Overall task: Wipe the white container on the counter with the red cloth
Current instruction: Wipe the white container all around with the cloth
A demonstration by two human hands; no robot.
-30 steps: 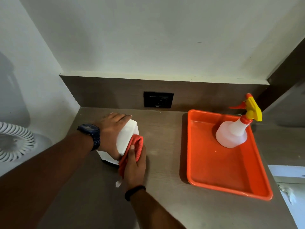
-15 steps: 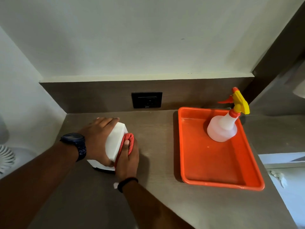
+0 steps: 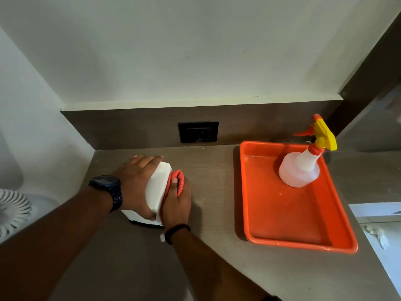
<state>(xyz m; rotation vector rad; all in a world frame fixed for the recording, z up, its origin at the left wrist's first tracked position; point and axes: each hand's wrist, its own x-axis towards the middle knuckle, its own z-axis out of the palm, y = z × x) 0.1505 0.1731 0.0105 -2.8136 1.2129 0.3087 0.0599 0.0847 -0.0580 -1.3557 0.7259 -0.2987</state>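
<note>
The white container (image 3: 158,187) stands on the brown counter (image 3: 212,192) at the left. My left hand (image 3: 134,183), with a dark watch on the wrist, grips its top and left side. My right hand (image 3: 176,205) presses the folded red cloth (image 3: 176,177) against the container's right side. Most of the cloth is hidden under my fingers.
An orange tray (image 3: 288,220) lies on the counter to the right, with a white spray bottle (image 3: 301,168) with a yellow head standing in its far corner. A black wall socket (image 3: 198,132) sits in the backsplash. A white fan (image 3: 13,211) is at the far left.
My right hand with the cloth has slid slightly along the container's right side. The left hand keeps its hold. The camera view has shifted a little.
</note>
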